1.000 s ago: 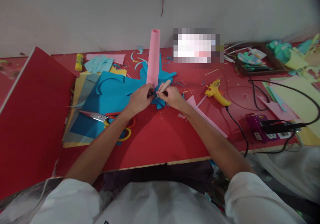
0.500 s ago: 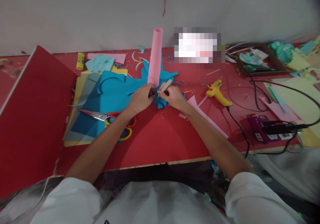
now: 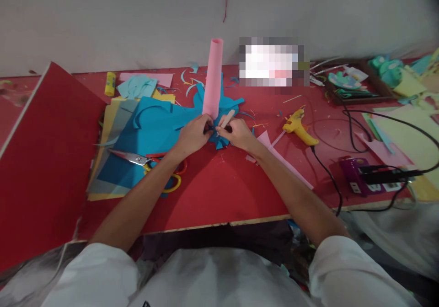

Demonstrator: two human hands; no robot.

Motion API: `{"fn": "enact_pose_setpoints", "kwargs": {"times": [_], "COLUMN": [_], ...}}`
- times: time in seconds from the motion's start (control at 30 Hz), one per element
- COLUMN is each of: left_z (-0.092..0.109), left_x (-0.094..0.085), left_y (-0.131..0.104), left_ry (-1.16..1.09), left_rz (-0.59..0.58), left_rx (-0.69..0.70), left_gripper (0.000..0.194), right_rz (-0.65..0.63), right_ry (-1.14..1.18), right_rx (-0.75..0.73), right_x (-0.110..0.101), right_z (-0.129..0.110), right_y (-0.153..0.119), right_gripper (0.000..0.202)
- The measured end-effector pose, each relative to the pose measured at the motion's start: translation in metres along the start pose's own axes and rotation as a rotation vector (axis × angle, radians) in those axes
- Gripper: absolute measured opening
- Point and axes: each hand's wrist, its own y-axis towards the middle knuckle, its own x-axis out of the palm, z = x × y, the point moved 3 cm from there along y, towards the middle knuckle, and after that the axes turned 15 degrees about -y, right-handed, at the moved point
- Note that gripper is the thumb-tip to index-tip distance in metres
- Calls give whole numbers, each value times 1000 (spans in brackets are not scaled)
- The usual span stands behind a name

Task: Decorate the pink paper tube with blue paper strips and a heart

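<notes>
A rolled pink paper tube (image 3: pixel 213 76) stands upright on cut blue paper (image 3: pixel 199 99) whose strips spread round its base. My left hand (image 3: pixel 196 133) is closed at the tube's lower end, thumb and fingertips bent together; what they pinch is hidden. Close by on the right, my right hand (image 3: pixel 240 133) grips a pale, slim stick-like tool (image 3: pixel 227 118) like a pen, its lower end pointing down at the blue paper between the hands. Scissors (image 3: pixel 137 159) with red and yellow handles lie on stacked paper sheets (image 3: pixel 116 179), partly under my left forearm.
A yellow hot glue gun (image 3: pixel 298 128) lies to the right, its cord trailing down. Beyond it are a purple box with plugs (image 3: pixel 360 174) and a brown tray (image 3: pixel 377 97). A glue stick (image 3: pixel 110 83) stands at the back left. A red board (image 3: pixel 44 169) rises at the left.
The tool in my right hand has tilted very slightly. The tube and my left hand stay in place.
</notes>
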Motion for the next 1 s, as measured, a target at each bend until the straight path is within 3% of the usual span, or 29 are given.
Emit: {"fn": "enact_pose_setpoints", "kwargs": {"times": [0.2,0.43,0.83,1.0], "left_z": [0,-1,-1,-1], "left_x": [0,1,1,1], "left_y": [0,1,0,0], "left_ry": [-4,6,1,10], "left_rz": [4,12,6,5], "left_rx": [6,1,-2,-6], "left_gripper": [15,16,17,17], "right_rz": [38,68,129,142], "right_ry": [21,-18,-43,-18], "right_rx": [-18,-8,-18,13], "right_x": [0,2,1,-4], "right_z": [-1,-1,-2,-2], "right_y": [0,0,-2,-1], "right_gripper": [47,23,17,37]}}
